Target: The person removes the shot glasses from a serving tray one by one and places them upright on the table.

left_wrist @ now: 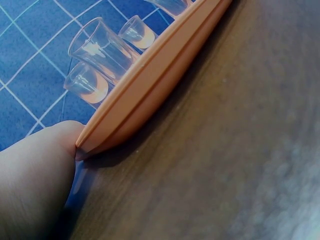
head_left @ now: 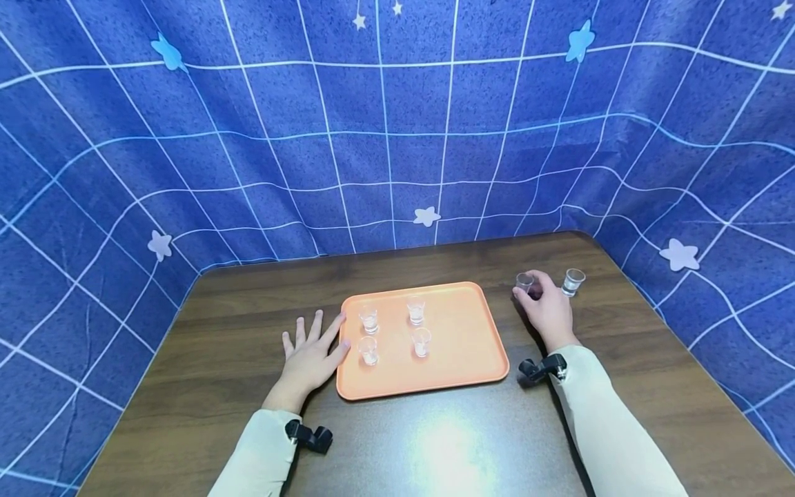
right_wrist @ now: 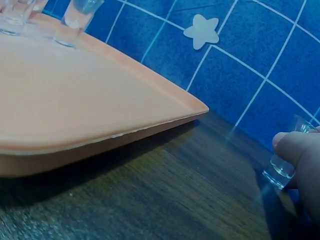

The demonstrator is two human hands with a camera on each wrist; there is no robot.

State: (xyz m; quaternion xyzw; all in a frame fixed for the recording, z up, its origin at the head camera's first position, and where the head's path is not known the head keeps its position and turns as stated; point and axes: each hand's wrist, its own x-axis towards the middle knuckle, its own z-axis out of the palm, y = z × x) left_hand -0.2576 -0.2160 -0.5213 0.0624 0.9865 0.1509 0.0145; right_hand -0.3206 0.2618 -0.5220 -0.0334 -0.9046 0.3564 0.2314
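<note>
Wood table [head_left: 242,286]: left hand [head_left: 310,364], fingers spread, touched orange tray [head_left: 462,348] bearing four glasses [head_left: 416,312]; right hand [head_left: 550,314] pinched fifth glass [head_left: 524,281] near sixth glass [head_left: 573,281].

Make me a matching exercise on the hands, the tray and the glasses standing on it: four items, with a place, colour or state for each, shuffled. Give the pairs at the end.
Column one
1. Tray
2. Left hand
3. Right hand
4. Four small glasses

Column two
A. Gripping a single glass
B. Orange
C. Standing on the tray
D. Touching the tray's left edge

Pairs: 1-B, 2-D, 3-A, 4-C
</note>
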